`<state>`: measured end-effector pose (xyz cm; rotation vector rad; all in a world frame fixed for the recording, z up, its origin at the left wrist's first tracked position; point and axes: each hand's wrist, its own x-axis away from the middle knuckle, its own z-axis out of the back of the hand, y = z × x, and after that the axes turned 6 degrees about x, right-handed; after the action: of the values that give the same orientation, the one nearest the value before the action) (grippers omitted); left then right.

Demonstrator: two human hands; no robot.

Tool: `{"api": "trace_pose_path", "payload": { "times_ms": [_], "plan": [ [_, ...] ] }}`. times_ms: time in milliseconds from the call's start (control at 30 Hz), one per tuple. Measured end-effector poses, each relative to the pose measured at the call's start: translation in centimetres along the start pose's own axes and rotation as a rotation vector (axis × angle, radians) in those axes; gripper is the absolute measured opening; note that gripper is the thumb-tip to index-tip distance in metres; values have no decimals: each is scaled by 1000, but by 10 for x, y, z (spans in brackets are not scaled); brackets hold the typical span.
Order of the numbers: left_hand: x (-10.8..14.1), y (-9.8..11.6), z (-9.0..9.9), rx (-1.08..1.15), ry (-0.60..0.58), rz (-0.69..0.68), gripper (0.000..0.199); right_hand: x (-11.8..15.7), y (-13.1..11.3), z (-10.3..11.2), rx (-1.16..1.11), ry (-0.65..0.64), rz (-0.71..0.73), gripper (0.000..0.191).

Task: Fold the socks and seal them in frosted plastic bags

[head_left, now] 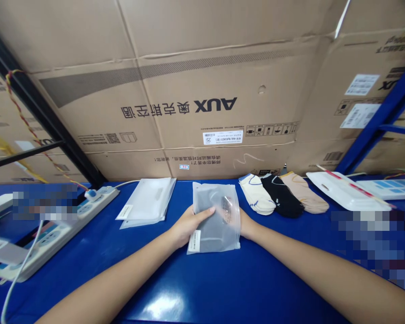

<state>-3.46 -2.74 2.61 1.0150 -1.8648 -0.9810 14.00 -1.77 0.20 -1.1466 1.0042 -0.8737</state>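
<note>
A frosted zip bag (211,238) with a white label and a slider along its right edge is held upright over the blue table. My left hand (189,225) is closed on its left edge, thumb lying across the front. The bag looks dark grey through its middle; what is inside cannot be made out. My right hand (235,218) shows only faintly through the plastic at the right edge. Whether it is inside the bag or behind it is unclear, and its fingers are hidden. Several more frosted bags (150,198) lie stacked to the left.
White socks (256,195), black socks (283,198) and beige socks (305,193) lie in a row right of the bag. Beyond them is a white plastic tray (344,191) with a red-and-white strip across it. A power strip (64,231) with cables runs along the left. Cardboard (189,76) walls the back.
</note>
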Motion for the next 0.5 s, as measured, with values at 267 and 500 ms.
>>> {"api": "trace_pose_path", "payload": {
  "times_ms": [267,500],
  "plan": [
    [-1,0,0,95,-24,7,41,-2,6,2,51,307,-2,49],
    [-10,-2,12,-126,-68,-110,68,-2,2,20,506,409,43,36]
  ]
}}
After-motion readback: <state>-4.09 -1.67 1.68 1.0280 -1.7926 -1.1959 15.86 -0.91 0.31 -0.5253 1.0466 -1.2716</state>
